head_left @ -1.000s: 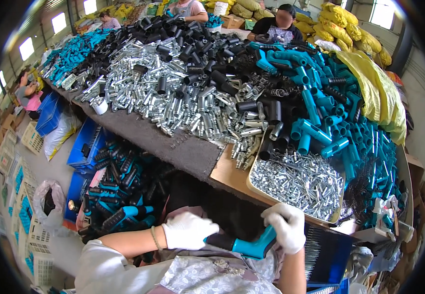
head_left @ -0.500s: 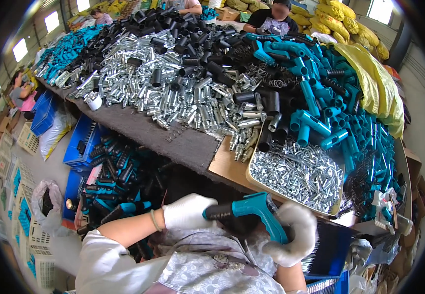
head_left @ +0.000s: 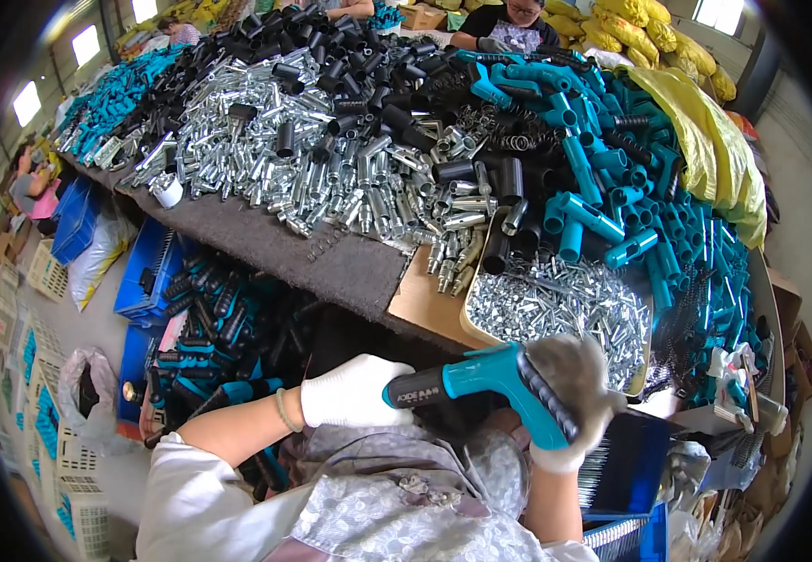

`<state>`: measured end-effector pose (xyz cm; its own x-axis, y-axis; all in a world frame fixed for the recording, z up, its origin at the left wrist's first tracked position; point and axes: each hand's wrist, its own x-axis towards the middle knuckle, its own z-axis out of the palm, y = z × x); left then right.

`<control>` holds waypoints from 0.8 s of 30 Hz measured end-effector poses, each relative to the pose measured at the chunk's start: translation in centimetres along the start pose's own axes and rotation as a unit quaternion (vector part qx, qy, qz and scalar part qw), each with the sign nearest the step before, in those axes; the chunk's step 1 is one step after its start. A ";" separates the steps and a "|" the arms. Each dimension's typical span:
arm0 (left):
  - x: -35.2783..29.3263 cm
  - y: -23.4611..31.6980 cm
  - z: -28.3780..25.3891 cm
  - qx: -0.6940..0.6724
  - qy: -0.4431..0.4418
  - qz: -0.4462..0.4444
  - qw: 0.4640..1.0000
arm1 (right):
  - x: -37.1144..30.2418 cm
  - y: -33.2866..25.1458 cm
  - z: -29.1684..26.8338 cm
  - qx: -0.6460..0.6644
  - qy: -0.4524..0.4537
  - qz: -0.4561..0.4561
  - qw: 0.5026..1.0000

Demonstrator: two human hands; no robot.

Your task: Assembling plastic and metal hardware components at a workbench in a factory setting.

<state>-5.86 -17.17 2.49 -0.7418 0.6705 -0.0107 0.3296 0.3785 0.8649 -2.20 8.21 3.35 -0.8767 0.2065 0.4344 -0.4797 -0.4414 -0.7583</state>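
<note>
My left hand (head_left: 350,391), in a white glove, is closed around the black barrel end of a teal pistol-grip tool housing (head_left: 483,373). The housing lies sideways over my lap, its handle slanting down to the right. Along the back of that handle runs a black ribbed strip (head_left: 548,389). Right beside the strip is my right hand (head_left: 582,384), gloved in white with a darker palm side. Motion smears its fingers, so their grip is unclear.
A shallow tray (head_left: 556,300) of small metal pins stands ahead. Silver fittings (head_left: 265,140), black tubes and teal housings (head_left: 603,197) heap the table. Finished-looking black-and-teal handles (head_left: 218,318) lie lower left, near blue crates (head_left: 148,272). Another person (head_left: 509,28) works across the table.
My right hand has shifted up and around the back of the handle, where the black ribbed strip now shows. The housing has turned slightly; my left hand keeps its hold.
</note>
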 end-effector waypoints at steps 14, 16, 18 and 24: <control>-2.4 2.6 -0.5 0.397 -0.055 0.190 0.896 | 0.1 1.7 3.0 -0.548 -0.345 0.031 0.762; -1.1 3.6 -2.7 0.422 -0.043 0.250 0.870 | -1.9 3.5 3.1 -0.304 -0.389 0.217 0.842; -0.2 3.4 -6.5 0.343 0.206 0.312 0.862 | -2.1 4.5 2.1 -0.235 -0.360 0.336 0.838; -0.4 -8.4 -16.1 0.507 0.278 -0.032 0.815 | -2.2 3.4 1.8 -0.089 -0.228 0.443 0.862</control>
<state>-17.72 -30.93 3.33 -0.8339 0.3419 0.4333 0.3836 0.9235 0.0095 -1.82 4.70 0.69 -0.8162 -0.5258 -0.2397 0.3386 -0.0991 -0.9357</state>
